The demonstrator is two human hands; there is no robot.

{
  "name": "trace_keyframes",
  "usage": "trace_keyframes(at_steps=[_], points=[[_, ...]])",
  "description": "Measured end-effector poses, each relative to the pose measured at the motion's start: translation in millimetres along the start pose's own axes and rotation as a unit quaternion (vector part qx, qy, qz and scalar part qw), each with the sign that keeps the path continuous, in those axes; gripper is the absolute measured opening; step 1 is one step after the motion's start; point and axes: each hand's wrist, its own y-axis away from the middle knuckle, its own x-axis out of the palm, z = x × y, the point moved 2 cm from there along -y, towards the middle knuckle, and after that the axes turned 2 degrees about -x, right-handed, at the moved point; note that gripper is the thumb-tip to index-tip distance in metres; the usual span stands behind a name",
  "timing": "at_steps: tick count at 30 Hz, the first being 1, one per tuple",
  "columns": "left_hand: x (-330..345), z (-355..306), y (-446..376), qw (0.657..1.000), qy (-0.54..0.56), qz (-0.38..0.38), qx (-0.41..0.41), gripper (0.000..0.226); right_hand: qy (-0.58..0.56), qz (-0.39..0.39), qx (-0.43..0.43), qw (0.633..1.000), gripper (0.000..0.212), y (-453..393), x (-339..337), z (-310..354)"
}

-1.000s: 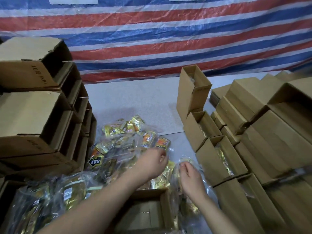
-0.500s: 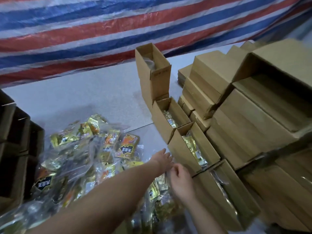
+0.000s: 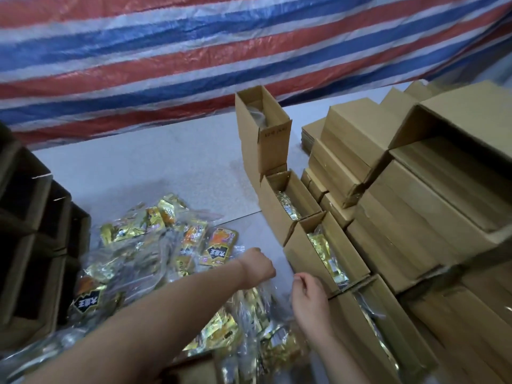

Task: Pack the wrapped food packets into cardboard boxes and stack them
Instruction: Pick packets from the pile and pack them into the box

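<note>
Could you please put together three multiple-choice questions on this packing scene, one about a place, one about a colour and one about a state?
1. Where does the row of open boxes with packets inside stand, as the person sees it?
A. Left of the packet pile
B. Right of the packet pile
C. On top of the packet pile

2. Which colours stripe the tarpaulin behind the table?
A. Green and yellow
B. Black and orange
C. Red, blue and white

3. What is the right hand doing?
A. Pinching clear plastic wrapping
B. Lying flat on a closed box
C. Holding a roll of tape

Answers:
1. B, since the open boxes run along the right edge of the packet pile.
2. C, since red, blue and white bands cross the sheet.
3. A, since its curled fingers pinch the clear wrapping that the left hand also grips.
</note>
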Motion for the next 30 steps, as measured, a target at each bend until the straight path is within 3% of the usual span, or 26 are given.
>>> trace_keyframes(at_steps=[5, 10, 12, 13, 16, 19, 21, 22, 24, 30], points=[[-16.3, 20.7, 74.8, 0.968, 0.203, -0.123, -0.082, 0.032, -0.058, 0.003, 0.002, 0.998, 0.028, 0.2, -8.4, 33.9], [-46.6, 29.9, 139.1, 0.901, 0.343, -0.235, -0.122, 0.013, -0.035, 0.202, 0.024, 0.978, 0.079, 11.6, 4.2, 87.5], [-54.9, 31.0, 156.9, 0.865, 0.398, -0.26, -0.161, 0.02, -0.057, 0.282, 0.052, 0.956, 0.092, 23.4, 11.9, 102.9], [-57.0, 30.9, 164.5, 0.833, 0.446, -0.273, -0.182, 0.023, -0.085, 0.318, 0.058, 0.943, 0.087, 31.0, 15.7, 109.2], [-64.1, 29.6, 187.8, 0.692, 0.593, -0.342, -0.229, 0.027, -0.207, 0.388, 0.052, 0.896, 0.058, 56.8, 25.7, 130.9], [-71.3, 29.1, 207.9, 0.59, 0.649, -0.406, -0.257, 0.029, -0.38, 0.395, 0.095, 0.831, 0.064, 75.0, 35.7, 151.3], [-75.5, 29.8, 219.4, 0.539, 0.677, -0.43, -0.256, 0.032, -0.45, 0.393, 0.092, 0.796, 0.062, 85.1, 39.8, 166.0], [-78.1, 30.1, 226.2, 0.528, 0.678, -0.444, -0.255, 0.031, -0.469, 0.396, 0.086, 0.785, 0.06, 90.5, 40.6, 174.9], [-82.8, 30.1, 242.8, 0.541, 0.653, -0.462, -0.262, 0.028, -0.474, 0.403, 0.064, 0.78, 0.053, 100.8, 43.2, 189.9], [-76.4, 11.8, 286.5, 0.666, 0.522, -0.465, -0.261, 0.038, -0.492, 0.399, 0.043, 0.773, 0.039, 128.8, 48.7, 221.7]])
